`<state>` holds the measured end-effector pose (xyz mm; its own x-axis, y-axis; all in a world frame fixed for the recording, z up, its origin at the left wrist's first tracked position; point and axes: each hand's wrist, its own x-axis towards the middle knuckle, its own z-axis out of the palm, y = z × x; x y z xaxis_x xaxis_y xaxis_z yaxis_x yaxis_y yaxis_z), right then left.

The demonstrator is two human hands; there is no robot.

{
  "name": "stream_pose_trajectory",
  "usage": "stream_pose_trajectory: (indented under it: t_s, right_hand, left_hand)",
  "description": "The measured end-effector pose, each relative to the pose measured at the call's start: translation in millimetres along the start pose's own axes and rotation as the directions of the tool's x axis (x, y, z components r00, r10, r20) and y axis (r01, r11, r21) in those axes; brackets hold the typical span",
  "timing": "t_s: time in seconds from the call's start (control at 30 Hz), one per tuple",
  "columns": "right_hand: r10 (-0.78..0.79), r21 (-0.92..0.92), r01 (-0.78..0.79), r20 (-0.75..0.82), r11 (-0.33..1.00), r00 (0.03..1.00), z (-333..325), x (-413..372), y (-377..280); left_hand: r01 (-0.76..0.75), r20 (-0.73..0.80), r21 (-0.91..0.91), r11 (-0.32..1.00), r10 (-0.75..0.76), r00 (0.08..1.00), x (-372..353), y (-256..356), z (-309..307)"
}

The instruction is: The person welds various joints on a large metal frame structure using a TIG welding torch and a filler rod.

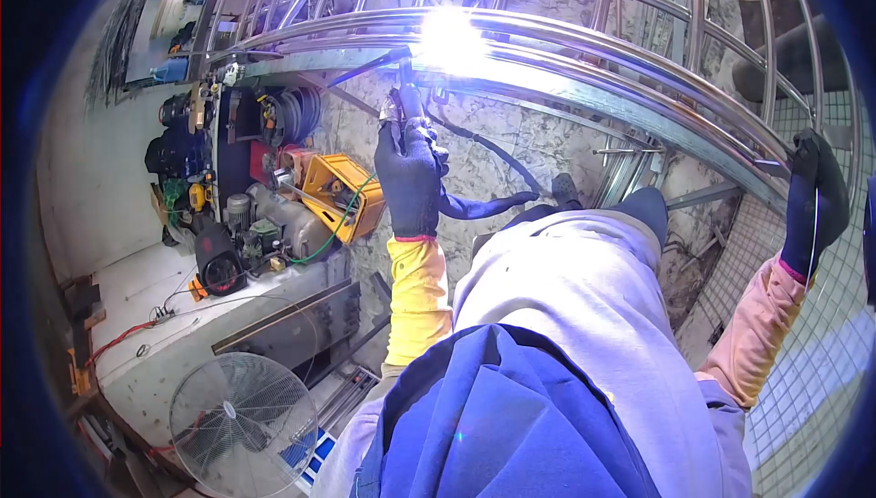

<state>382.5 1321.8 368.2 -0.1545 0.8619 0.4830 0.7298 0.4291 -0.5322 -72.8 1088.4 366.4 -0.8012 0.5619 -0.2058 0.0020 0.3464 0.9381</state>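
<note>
My left hand (408, 183), in a dark glove, is closed around a welding torch (408, 87). A very bright arc (451, 40) glows beside the torch head, against the shiny metal tubes of a railing frame (584, 43). The glare hides the spot under it. From the torch a dark cable (488, 205) hangs down to the right. At the far right my gloved right hand (815, 201) is closed by the frame's end, fingertips right at the tubes. A thin metal rod (815, 220) runs along this hand.
A grey steel beam (602, 107) runs beneath the frame. On the left are a yellow crate (342, 195), a compressor (283, 220), a green hose (349, 210) and a large round fan (242, 423). Wire mesh (803, 379) lies on the right; metal lengths (630, 169) lie below the beam.
</note>
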Motion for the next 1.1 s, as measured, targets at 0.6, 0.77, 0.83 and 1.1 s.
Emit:
stream_pose_trajectory:
  t_s: [0.6, 0.77, 0.83, 1.1]
  right_hand:
    - [-0.113, -0.072, 0.113, 0.004, 0.991, 0.994, -3.6, 6.2, -22.4]
    - [-0.125, -0.066, 0.125, 0.004, 0.99, 0.992, -3.4, 6.9, -20.6]
    - [-0.089, -0.095, 0.092, 0.028, 0.991, 0.996, -5.0, 4.7, -10.6]
    - [-0.008, -0.026, 0.008, -0.018, 1.0, 1.0, 1.3, 1.7, -9.3]
  left_hand:
    - [0.028, -0.091, 0.04, 0.999, -0.025, 0.996, -6.9, 4.6, 12.2]
    - [0.049, -0.095, 0.056, 0.997, -0.043, 0.994, -7.1, 5.3, 12.9]
    - [0.03, -0.081, 0.053, 0.998, -0.026, 0.996, -7.8, 5.7, 13.9]
    - [0.007, -0.063, 0.019, 1.0, -0.006, 0.998, -4.4, 5.0, 14.3]
